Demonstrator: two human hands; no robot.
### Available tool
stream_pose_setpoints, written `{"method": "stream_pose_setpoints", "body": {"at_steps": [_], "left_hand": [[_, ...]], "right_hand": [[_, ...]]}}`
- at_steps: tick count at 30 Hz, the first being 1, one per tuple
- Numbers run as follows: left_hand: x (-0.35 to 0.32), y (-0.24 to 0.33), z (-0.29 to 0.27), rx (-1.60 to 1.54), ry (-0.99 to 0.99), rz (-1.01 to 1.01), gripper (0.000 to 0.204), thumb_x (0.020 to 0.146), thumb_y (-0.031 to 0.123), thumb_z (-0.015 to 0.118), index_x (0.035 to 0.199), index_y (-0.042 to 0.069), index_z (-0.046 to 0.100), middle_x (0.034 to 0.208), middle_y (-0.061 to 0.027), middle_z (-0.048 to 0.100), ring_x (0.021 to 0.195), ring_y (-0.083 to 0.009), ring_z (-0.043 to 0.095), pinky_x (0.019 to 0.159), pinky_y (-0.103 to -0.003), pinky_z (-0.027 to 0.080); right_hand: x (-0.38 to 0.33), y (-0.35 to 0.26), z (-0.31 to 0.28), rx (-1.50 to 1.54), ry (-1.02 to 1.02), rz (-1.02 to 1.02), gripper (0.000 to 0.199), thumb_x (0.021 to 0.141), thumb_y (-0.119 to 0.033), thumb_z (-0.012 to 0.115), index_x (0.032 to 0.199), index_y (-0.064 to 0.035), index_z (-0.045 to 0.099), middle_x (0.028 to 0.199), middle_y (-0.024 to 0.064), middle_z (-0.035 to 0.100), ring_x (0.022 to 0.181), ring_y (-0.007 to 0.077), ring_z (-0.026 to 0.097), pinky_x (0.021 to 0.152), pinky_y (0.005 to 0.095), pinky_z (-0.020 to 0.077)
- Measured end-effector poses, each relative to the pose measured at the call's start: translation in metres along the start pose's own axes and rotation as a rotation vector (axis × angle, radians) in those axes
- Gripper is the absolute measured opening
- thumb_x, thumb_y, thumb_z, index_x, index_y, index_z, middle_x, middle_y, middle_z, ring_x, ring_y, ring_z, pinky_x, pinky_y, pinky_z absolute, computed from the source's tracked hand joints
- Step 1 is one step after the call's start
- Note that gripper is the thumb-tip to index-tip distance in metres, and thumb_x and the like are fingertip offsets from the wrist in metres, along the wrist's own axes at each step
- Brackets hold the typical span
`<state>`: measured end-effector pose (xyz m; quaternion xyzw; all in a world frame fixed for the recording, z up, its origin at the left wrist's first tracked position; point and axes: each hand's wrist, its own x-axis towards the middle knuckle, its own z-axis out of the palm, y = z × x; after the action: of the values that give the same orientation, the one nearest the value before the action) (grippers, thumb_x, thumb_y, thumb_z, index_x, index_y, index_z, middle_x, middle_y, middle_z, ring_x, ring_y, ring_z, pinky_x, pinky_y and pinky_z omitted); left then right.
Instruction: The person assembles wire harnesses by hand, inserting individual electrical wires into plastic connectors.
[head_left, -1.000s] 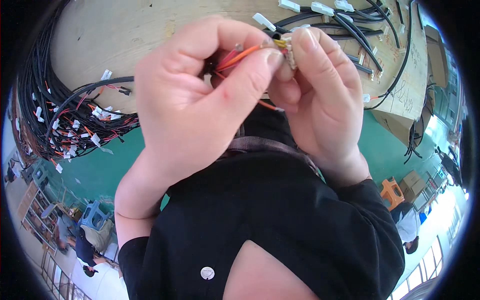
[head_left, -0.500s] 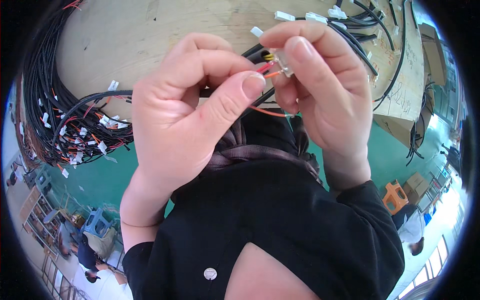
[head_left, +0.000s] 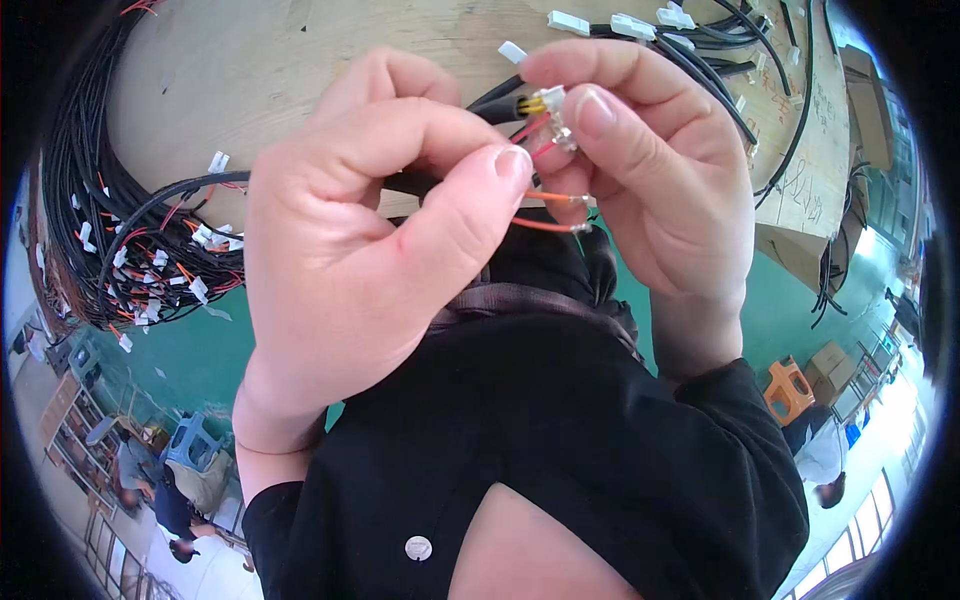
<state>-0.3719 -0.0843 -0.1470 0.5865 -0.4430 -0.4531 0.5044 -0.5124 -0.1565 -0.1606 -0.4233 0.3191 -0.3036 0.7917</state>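
My left hand (head_left: 365, 245) pinches thin wires between thumb and forefinger. Two orange wires (head_left: 545, 197) come out past its thumb, their bare metal terminals free in the air below my right fingers. Pink-red wires (head_left: 535, 127) run from the pinch to a small whitish connector (head_left: 550, 101). Yellow wires leave a black cable sheath (head_left: 500, 110) and meet that same connector. My right hand (head_left: 665, 185) is closed on the connector with thumb and fingertips, which cover part of it. Whether the red wires are seated inside cannot be made out.
A wooden table (head_left: 240, 80) lies beyond my hands. At left hangs a thick bundle of black cables (head_left: 75, 170) with white connectors (head_left: 200, 290). More black cables (head_left: 715, 95) with white connectors lie at the far right. An orange stool (head_left: 788, 390) and people are farther off.
An orange wire end that was up at the connector is now apart from it, lower down beside the other orange one. My left hand has shifted slightly left.
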Motion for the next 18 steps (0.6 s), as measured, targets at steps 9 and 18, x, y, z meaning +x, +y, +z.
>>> {"method": "stream_pose_setpoints", "body": {"at_steps": [9,18], "left_hand": [[0.002,0.004,0.000,0.077,-0.045,-0.049,0.011,0.072,0.005,0.052,0.064,-0.002,0.052,0.074,-0.0032,0.045,0.070,-0.0089,0.041,0.065,-0.020,0.031],[0.006,0.005,-0.005,0.079,-0.087,-0.060,0.015,0.072,0.008,0.053,0.062,-0.001,0.049,0.075,-0.0023,0.042,0.069,-0.0081,0.040,0.064,-0.019,0.030]], "right_hand": [[0.001,0.009,-0.006,0.054,-0.031,-0.017,0.020,0.085,-0.011,0.048,0.098,0.0039,0.052,0.072,0.0064,0.057,0.056,0.0062,0.050,0.050,0.0156,0.0403],[0.004,0.010,-0.007,-0.093,-0.076,-0.139,0.019,0.085,-0.010,0.049,0.096,0.0045,0.053,0.069,0.0058,0.055,0.054,0.0064,0.048,0.047,0.0158,0.0371]]}}
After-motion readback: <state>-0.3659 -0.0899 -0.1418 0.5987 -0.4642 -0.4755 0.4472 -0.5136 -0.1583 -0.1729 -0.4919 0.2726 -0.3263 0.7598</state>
